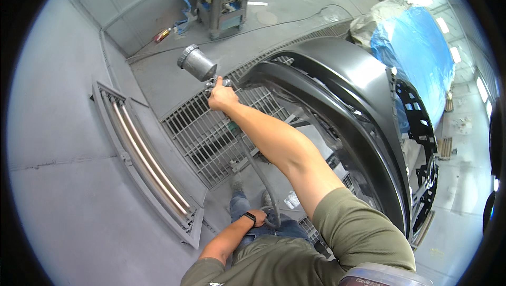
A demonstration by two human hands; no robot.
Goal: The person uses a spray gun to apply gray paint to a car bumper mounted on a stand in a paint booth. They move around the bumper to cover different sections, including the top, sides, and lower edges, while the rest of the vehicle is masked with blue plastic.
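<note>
Head view shows the right hand (222, 98) wrapped around a spray gun (201, 66) left of upper centre, near the end of the dark car panels (342, 60), while the left hand (257, 217) curls by the hose (254, 161) at lower centre; whether it grips, I cannot tell. Spraying seems the step in hand; the next move calls for an even pass, hose clear.

A spray gun (200, 65), dark car body parts (337, 56) and floor grating (196, 143) show a vehicle paint workshop.
</note>
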